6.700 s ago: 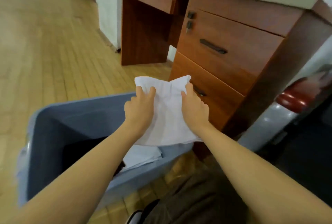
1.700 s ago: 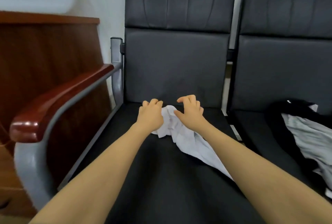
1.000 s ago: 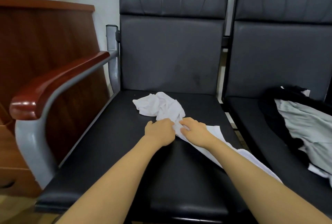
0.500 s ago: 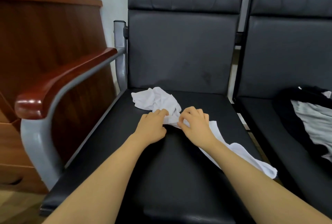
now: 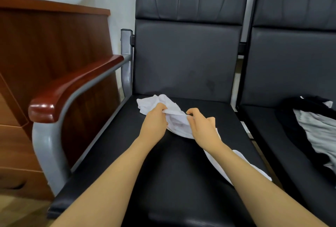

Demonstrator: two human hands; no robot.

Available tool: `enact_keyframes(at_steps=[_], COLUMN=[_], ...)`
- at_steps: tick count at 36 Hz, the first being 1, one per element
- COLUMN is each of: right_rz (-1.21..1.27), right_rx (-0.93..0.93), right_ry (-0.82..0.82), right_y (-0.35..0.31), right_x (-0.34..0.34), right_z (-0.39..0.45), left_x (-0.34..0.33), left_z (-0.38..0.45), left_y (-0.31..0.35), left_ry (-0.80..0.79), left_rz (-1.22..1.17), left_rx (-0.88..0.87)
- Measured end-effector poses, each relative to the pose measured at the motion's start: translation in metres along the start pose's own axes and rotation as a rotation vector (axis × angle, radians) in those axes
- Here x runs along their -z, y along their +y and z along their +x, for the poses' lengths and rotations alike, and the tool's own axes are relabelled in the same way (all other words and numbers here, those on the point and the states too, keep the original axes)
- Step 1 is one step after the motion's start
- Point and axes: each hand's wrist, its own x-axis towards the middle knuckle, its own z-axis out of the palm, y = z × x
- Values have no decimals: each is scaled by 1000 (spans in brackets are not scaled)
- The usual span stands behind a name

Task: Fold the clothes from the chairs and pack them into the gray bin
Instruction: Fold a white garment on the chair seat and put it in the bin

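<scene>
**foldnewb:** While both hands are bunched into the middle of that white garment (image 5: 179, 124), can someone tell me which way the thing actually runs? Trying to work out the next move.

**seat_lurker:** Start at the fingers. The left hand (image 5: 154, 124) has its fingers curled over a raised fold of the cloth, pinching it. The right hand (image 5: 202, 126) sits just beside it, thumb and forefinger nipped on the same ridge, other fingers loosely bent. So both are clamped on the cloth, close together, nothing spread open.

**foldnewb:** And the cloth from there?

**seat_lurker:** It lies diagonally across the seat of the near chair (image 5: 181, 172). One crumpled end heads up and left of the left hand, toward the backrest corner by the armrest (image 5: 72, 88). The other end is a long tail running down and right, under the right forearm, to the seat's front right edge. The long axis goes far-left to near-right, and the hands grip it roughly mid-length, a bit nearer the far end.

**foldnewb:** So which hand goes where?

**seat_lurker:** My guess: left is nearer the crumpled end, right is nearer the tail, so pulling apart along that diagonal would open it flat. The tail near the edge could slide off, though.

**foldnewb:** Bin?

**seat_lurker:** Not in view. More clothes, a black and gray pile (image 5: 312, 126), wait on the next chair (image 5: 291, 63).
</scene>
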Motion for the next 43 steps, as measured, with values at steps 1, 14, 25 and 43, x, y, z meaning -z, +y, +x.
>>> enact_keyframes(at_steps=[1,14,25,43], right_rz=[-23,53,-188,111], right_rx=[36,149,-265,-331], right_ry=[-25,118,106,69], right_y=[-1,13,34,27], right_x=[2,-3,3,7], right_z=[-2,4,5,7], left_x=[2,23,28,13], left_z=[-1,-6,-17,-14], left_y=[2,1,10,14], left_ry=[12,-31,-24,-156], left_rz=[-56,107,-187,322], left_rx=[-4,-264,-42,-214])
